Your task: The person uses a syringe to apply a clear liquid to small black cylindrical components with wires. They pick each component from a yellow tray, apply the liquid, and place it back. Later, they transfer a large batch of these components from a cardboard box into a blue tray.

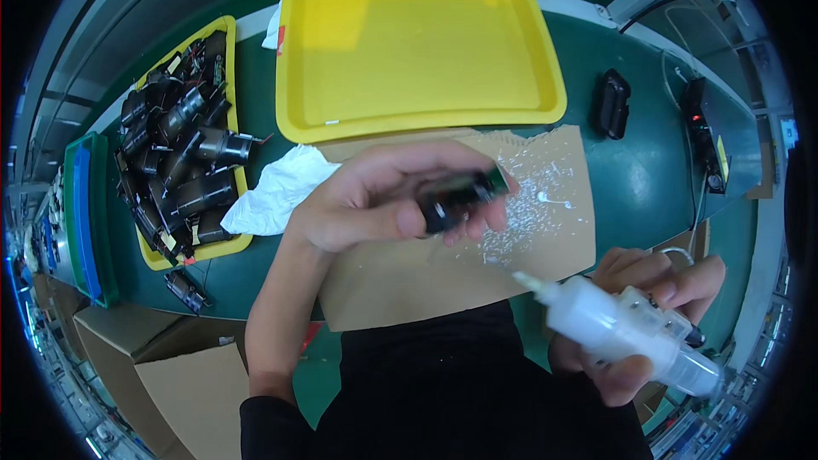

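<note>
While my left fingers [411, 221] are grasping a black part [460, 200] above the cardboard [400, 290], I am gripping a white syringe [596, 324] in my right fingers [635, 268], its tip [528, 282] pointing toward the part; a yellow tray [409, 60] is lying beyond.

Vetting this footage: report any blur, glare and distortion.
Head view: the black part in the left hand is blurred; head view: a pale sheen lies on the green tabletop, right of the cardboard; head view: the tabletop's far edge bows, and the picture's corners are black.
</note>
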